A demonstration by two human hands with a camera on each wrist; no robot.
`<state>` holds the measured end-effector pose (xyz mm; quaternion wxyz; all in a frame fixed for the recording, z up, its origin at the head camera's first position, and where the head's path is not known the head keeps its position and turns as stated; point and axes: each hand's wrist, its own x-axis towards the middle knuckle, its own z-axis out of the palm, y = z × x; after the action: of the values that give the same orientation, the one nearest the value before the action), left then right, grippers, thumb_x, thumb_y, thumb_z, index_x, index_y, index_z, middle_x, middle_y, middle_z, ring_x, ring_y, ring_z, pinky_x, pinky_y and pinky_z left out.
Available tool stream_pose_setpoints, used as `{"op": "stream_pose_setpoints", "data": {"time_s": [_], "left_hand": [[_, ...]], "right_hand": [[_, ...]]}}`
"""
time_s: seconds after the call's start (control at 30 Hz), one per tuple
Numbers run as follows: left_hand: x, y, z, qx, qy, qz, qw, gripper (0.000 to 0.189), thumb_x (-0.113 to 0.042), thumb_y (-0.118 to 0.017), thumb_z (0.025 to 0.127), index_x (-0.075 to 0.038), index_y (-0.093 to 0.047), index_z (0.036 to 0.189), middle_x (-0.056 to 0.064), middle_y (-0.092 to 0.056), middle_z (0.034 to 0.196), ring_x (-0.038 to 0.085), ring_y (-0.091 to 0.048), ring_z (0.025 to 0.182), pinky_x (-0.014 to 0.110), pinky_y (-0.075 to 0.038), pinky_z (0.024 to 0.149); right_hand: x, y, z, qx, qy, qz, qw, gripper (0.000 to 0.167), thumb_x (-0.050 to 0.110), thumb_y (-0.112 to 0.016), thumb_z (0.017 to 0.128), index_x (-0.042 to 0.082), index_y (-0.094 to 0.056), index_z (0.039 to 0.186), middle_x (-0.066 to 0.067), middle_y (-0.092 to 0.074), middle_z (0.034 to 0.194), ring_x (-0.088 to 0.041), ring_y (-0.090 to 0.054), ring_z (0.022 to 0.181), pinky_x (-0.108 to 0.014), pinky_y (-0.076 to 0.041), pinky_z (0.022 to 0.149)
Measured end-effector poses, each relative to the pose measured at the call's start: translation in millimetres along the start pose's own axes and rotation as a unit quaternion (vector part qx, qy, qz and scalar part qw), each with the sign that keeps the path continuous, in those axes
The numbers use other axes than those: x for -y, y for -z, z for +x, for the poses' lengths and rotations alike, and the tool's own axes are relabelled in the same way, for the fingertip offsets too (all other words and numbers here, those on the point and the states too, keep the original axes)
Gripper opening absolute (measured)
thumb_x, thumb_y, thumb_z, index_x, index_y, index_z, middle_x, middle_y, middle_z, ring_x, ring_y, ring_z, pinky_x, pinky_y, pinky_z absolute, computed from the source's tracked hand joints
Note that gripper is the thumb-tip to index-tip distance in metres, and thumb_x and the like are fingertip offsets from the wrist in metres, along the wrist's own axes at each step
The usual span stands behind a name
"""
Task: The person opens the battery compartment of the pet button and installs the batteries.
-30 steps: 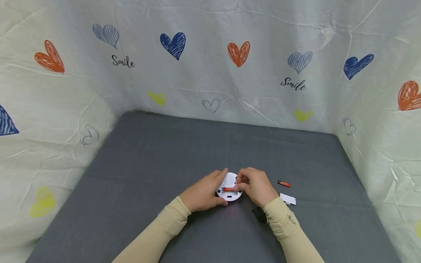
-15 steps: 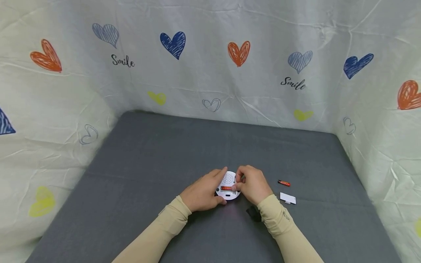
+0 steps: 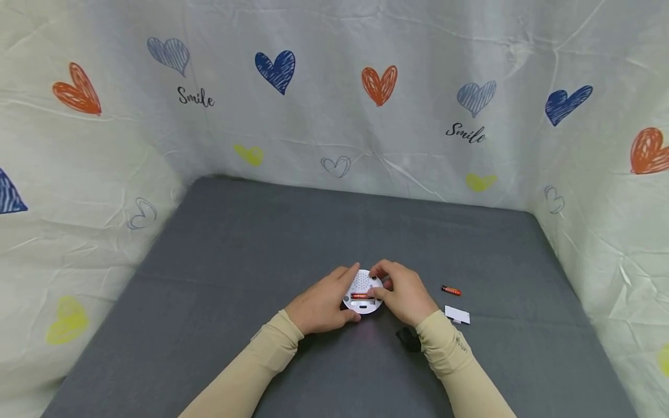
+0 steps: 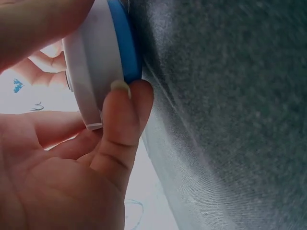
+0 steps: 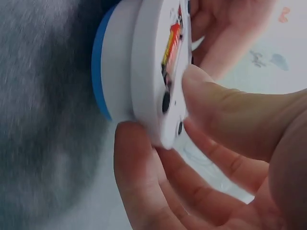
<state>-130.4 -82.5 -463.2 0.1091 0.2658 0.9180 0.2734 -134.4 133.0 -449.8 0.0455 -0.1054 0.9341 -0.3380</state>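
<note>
A round white device (image 3: 364,281) with a blue base lies face up on the grey table, showing speaker holes and a battery slot. Inside the slot is a red AAA-type battery (image 5: 171,45). My left hand (image 3: 323,303) grips the device's left side, with thumb and fingers around the rim (image 4: 96,62). From the right, my right hand (image 3: 407,293) holds the opposite side: its thumb presses at the battery's right end while the fingers curl against the device's wall (image 5: 144,67). That thumb partly covers the slot in the head view.
A second red battery (image 3: 451,290) lies to the right of my right hand. Just below it sits a white battery cover (image 3: 457,314). A small black object (image 3: 408,339) is at my right wrist. A white curtain (image 3: 324,116) with printed hearts surrounds the grey table (image 3: 272,232).
The device and both hands have shifted slightly away from me. My right hand's fingers have spread a little over the device's far right edge, with the thumb still at the battery.
</note>
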Motion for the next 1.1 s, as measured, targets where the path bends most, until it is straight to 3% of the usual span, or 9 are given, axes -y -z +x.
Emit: {"op": "stream_pose_setpoints", "data": {"time_s": [0.27, 0.47, 0.63, 0.77, 0.9, 1.1], "left_hand": [[1.4, -1.6, 4.7, -0.011, -0.011, 0.002, 0.9999, 0.098, -0.031, -0.087, 0.092, -0.003, -0.032, 0.169, 0.014, -0.054, 0.158, 0.027, -0.060, 0.139, 0.046, -0.050, 0.118], [2.4, -4.4, 3.3, -0.007, -0.020, 0.009, 0.9997, 0.100, -0.033, -0.086, 0.092, -0.005, -0.031, 0.170, 0.011, -0.052, 0.162, 0.027, -0.058, 0.143, 0.046, -0.049, 0.120], [4.4, -5.2, 1.2, -0.013, -0.010, 0.013, 0.9998, 0.101, -0.035, -0.087, 0.091, -0.007, -0.032, 0.171, 0.010, -0.052, 0.162, 0.026, -0.059, 0.143, 0.047, -0.049, 0.119], [4.8, -5.4, 1.3, -0.021, -0.015, 0.009, 0.9996, 0.101, -0.034, -0.089, 0.089, -0.006, -0.034, 0.169, 0.011, -0.056, 0.158, 0.028, -0.061, 0.140, 0.048, -0.050, 0.117], [4.0, -5.5, 3.5, -0.024, -0.021, 0.012, 0.9994, 0.101, -0.034, -0.090, 0.089, -0.006, -0.035, 0.169, 0.011, -0.057, 0.157, 0.028, -0.062, 0.139, 0.048, -0.051, 0.117], [3.2, -4.4, 5.0, -0.014, -0.026, 0.017, 0.9994, 0.101, -0.037, -0.089, 0.090, -0.006, -0.035, 0.169, 0.010, -0.056, 0.158, 0.027, -0.061, 0.141, 0.046, -0.050, 0.118]], "right_hand": [[-30, 27, -5.7, -0.033, -0.005, -0.033, 0.9989, 0.018, 0.022, -0.081, 0.098, 0.019, -0.076, 0.115, -0.003, -0.078, 0.120, -0.018, -0.073, 0.095, -0.043, -0.059, 0.085], [-63, 55, -21.9, -0.070, -0.045, -0.059, 0.9948, 0.016, 0.018, -0.078, 0.100, 0.014, -0.077, 0.116, -0.009, -0.078, 0.118, -0.026, -0.074, 0.098, -0.044, -0.059, 0.079], [-85, 72, -31.8, -0.079, -0.071, -0.071, 0.9918, 0.018, 0.017, -0.078, 0.100, 0.009, -0.078, 0.116, -0.013, -0.079, 0.115, -0.031, -0.074, 0.100, -0.051, -0.060, 0.083], [-101, 77, -37.6, -0.085, -0.091, -0.095, 0.9876, 0.017, 0.017, -0.082, 0.096, 0.008, -0.080, 0.110, -0.013, -0.080, 0.108, -0.032, -0.074, 0.097, -0.054, -0.059, 0.086], [-112, 76, -38.8, -0.081, -0.106, -0.100, 0.9860, 0.014, 0.019, -0.084, 0.094, 0.010, -0.083, 0.105, -0.011, -0.080, 0.101, -0.028, -0.072, 0.091, -0.049, -0.057, 0.080], [-116, 69, -34.2, -0.086, -0.094, -0.106, 0.9861, 0.006, 0.018, -0.084, 0.094, 0.014, -0.084, 0.097, -0.010, -0.076, 0.099, -0.026, -0.070, 0.088, -0.048, -0.056, 0.078]]}}
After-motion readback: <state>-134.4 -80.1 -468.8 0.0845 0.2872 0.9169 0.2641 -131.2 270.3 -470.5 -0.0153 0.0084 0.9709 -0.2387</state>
